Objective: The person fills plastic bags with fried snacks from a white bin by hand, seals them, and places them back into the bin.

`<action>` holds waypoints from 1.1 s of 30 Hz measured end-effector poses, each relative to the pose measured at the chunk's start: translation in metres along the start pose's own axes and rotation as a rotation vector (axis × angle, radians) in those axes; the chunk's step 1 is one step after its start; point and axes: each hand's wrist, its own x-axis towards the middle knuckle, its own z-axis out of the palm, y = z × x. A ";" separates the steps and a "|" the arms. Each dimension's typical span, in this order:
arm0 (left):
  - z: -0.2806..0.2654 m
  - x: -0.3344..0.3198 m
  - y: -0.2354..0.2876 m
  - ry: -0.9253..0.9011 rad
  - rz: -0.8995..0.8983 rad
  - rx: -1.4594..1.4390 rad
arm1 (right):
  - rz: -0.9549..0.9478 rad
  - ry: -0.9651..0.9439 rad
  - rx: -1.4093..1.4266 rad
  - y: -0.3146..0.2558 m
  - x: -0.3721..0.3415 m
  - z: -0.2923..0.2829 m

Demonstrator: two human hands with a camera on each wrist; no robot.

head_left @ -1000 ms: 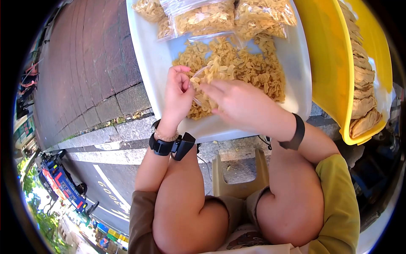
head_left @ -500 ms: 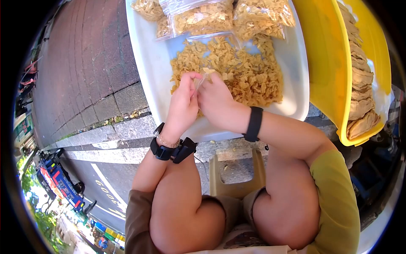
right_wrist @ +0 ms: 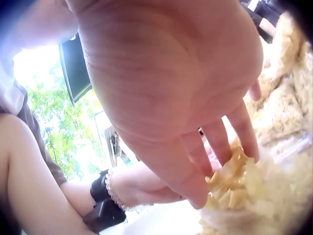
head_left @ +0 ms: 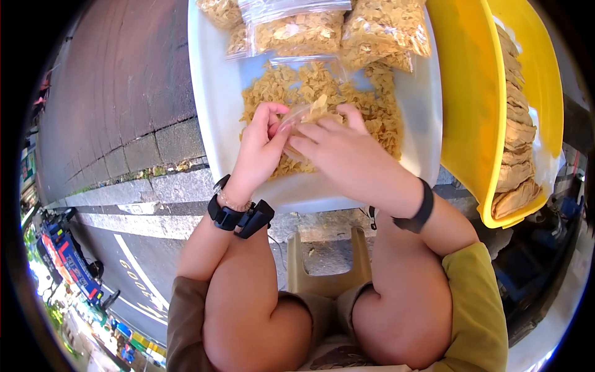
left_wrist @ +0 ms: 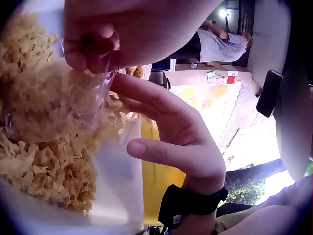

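Observation:
My left hand (head_left: 256,149) pinches the edge of a clear plastic bag (left_wrist: 100,95) between curled fingers and thumb. The bag sits over a loose pile of pale yellow dried flakes (head_left: 384,124) in a white tray (head_left: 421,124). My right hand (head_left: 362,155) is at the bag's mouth, its fingers extended among flakes there. In the left wrist view the right thumb (left_wrist: 156,151) stands apart from the fingers. A few flakes (right_wrist: 232,181) show against the right fingertips in the right wrist view.
Filled clear bags of flakes (head_left: 297,34) lie at the tray's far end. Right of the tray stands a yellow bin (head_left: 465,93) with a row of brown, flat folded pieces (head_left: 517,136). A beige stool (head_left: 328,282) is between the knees. A person (left_wrist: 222,45) appears in the background.
My right hand moved in close against the left at the bag, then drew back slightly right with its fingers spread. The left hand keeps hold of the bag.

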 end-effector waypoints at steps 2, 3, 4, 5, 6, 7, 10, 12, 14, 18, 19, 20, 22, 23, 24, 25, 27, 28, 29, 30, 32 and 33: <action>-0.004 0.000 0.000 0.029 -0.018 0.009 | -0.026 0.014 0.070 0.004 0.004 -0.021; -0.006 0.000 0.000 0.041 -0.022 0.003 | 0.005 0.054 0.217 0.008 0.008 -0.028; -0.007 0.000 0.000 0.034 -0.011 0.006 | 0.040 0.092 0.361 0.014 0.011 -0.031; -0.007 0.000 0.000 0.024 0.001 0.007 | 0.174 0.107 0.512 0.020 0.013 -0.028; -0.006 -0.001 0.001 0.028 -0.001 -0.005 | 0.172 0.096 0.507 0.028 0.015 -0.026; -0.006 -0.002 0.003 0.010 -0.019 -0.005 | 0.215 0.077 0.531 0.036 0.016 -0.023; -0.002 -0.001 0.004 0.013 -0.035 -0.036 | 0.326 -0.049 0.537 0.052 0.015 -0.011; -0.003 0.000 0.005 0.035 -0.034 -0.061 | 0.206 0.010 0.609 0.056 0.011 0.007; -0.007 0.003 0.006 0.051 -0.090 -0.124 | 0.262 -0.069 0.647 0.054 0.008 0.012; -0.014 0.005 0.001 0.081 -0.108 -0.155 | 0.488 -0.190 0.684 0.036 0.012 0.014; -0.014 0.005 -0.001 0.085 -0.116 -0.175 | 0.488 -0.189 0.684 0.034 0.012 0.019; -0.015 0.006 -0.001 0.090 -0.124 -0.196 | 0.442 -0.110 0.669 0.032 0.010 0.028; -0.017 0.008 -0.002 0.090 -0.121 -0.205 | 0.395 -0.032 0.654 0.031 0.012 0.025; -0.018 0.007 -0.003 0.091 -0.121 -0.213 | 0.399 -0.044 0.565 0.033 0.012 0.019; -0.019 0.006 -0.002 0.093 -0.123 -0.211 | 0.402 -0.056 0.476 0.033 0.014 0.013; -0.019 0.006 -0.001 0.086 -0.133 -0.197 | 0.401 -0.055 0.478 0.034 0.014 0.010; -0.019 0.007 0.001 0.082 -0.137 -0.184 | 0.333 0.029 0.528 0.037 0.017 0.004; -0.019 0.007 0.001 0.041 -0.129 -0.180 | 0.330 0.030 0.523 0.035 0.019 0.005; -0.018 0.006 0.002 -0.001 -0.122 -0.175 | 0.312 0.095 0.640 0.031 0.022 0.007; -0.015 0.005 0.003 0.000 -0.119 -0.177 | 0.293 0.160 0.758 0.026 0.025 0.011; -0.012 0.002 0.006 -0.011 -0.091 -0.183 | 0.143 0.222 0.682 0.018 0.029 0.026; -0.012 0.003 0.003 -0.011 -0.091 -0.182 | -0.006 0.284 0.605 0.015 0.029 0.032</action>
